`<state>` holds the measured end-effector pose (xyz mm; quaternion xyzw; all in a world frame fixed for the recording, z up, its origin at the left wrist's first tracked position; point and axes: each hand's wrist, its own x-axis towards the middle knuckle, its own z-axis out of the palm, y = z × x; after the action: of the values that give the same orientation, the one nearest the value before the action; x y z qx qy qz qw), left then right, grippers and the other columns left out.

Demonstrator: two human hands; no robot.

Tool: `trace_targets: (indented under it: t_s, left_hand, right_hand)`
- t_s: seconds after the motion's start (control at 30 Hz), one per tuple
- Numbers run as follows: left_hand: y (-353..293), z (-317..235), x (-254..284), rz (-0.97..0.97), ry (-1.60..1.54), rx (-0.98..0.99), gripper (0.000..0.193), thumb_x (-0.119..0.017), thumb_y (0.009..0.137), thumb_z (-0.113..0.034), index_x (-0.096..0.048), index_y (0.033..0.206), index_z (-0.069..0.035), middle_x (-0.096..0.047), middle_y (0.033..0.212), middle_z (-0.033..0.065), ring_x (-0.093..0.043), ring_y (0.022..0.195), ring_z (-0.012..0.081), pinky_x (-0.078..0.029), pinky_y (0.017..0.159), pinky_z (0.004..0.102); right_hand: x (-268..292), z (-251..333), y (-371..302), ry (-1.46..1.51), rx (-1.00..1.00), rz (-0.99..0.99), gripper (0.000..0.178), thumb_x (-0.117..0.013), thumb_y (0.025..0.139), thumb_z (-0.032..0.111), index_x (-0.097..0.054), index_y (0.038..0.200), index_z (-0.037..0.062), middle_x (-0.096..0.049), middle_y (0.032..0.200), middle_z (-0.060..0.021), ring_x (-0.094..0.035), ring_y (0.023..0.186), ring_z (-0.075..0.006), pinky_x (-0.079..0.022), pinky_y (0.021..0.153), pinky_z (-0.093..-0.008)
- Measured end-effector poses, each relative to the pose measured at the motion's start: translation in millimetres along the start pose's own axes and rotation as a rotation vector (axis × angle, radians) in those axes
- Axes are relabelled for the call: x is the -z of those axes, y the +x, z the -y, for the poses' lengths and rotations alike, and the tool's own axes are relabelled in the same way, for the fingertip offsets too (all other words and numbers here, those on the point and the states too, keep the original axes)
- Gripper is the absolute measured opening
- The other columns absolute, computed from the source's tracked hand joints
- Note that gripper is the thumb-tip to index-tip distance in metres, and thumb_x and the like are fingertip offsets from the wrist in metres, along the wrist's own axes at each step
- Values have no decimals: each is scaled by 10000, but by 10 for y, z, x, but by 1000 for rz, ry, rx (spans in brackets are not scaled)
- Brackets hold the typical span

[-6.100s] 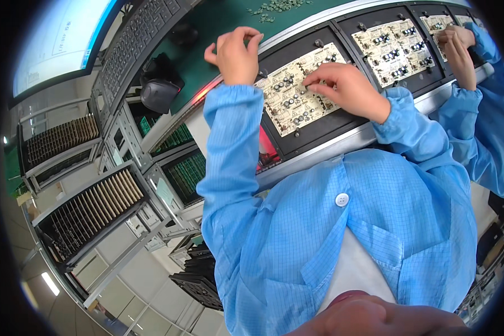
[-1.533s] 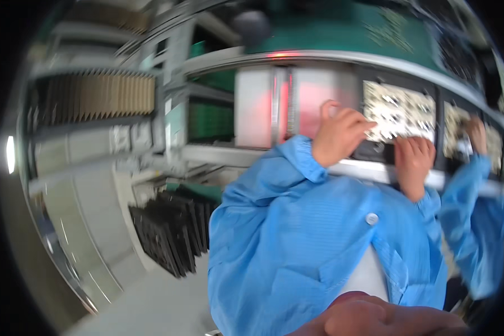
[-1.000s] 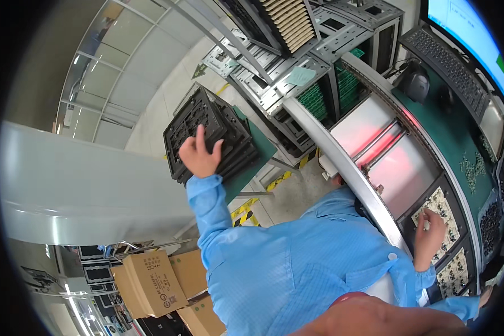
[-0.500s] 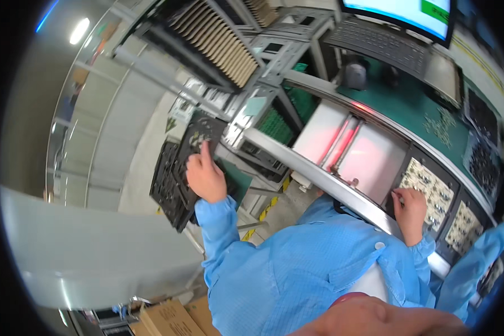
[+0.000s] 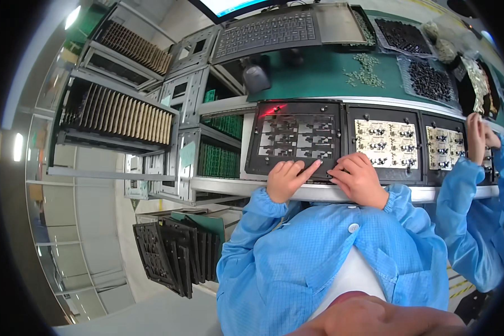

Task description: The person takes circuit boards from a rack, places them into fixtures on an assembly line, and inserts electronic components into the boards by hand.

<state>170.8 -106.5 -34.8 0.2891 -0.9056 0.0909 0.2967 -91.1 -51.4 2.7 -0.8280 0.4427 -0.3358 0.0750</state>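
A black carrier frame (image 5: 270, 159) with cut-out pockets lies flat on the conveyor, a red light line crossing its far left corner. My left hand (image 5: 285, 180) lies at its near edge, fingers loosely bent and thumb stretched out to the right, holding nothing visible. Close beside it, my right hand (image 5: 357, 180) has its fingertips drawn together on the carrier's near right corner. Exactly what they pinch there is hidden. To the right, another black carrier (image 5: 350, 131) bears cream circuit boards (image 5: 387, 143) fitted with small dark parts.
Several black carriers (image 5: 173, 252) stand upright at lower left. Slotted racks (image 5: 117, 117) of boards rise at left. Behind the conveyor are a keyboard (image 5: 269, 35), a mouse (image 5: 256, 77), loose small parts (image 5: 365, 70) and bags of black parts (image 5: 428, 78). A co-worker's hands (image 5: 479, 137) are at right.
My left hand has moved from the stacked carriers at left to the conveyor. A black carrier now lies where bare white conveyor showed. The view has swung left, and both hands are close together.
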Motion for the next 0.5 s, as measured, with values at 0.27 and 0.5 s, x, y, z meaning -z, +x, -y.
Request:
trace_targets:
  t_s: [0.27,0.5]
  left_hand:
    - [-351,539,-62,-62,164,802,589,-594,1038,-254,-450,1566,-37,-628,1386,156,-567,1306,297,-217,1162,577]
    - [-565,730,-9,193,-177,841,574,-633,1042,-259,-478,1565,-81,-761,1169,122,-697,1143,221,-230,1181,518]
  right_hand:
    - [-227,-120,-192,-96,23,-20,199,-819,781,130,-807,980,125,-695,947,-8,-675,1048,-232,-491,967,-430]
    - [-254,-186,-270,-77,-28,0,166,-848,784,131,-800,943,127,-694,898,-12,-695,1014,-224,-493,919,-424]
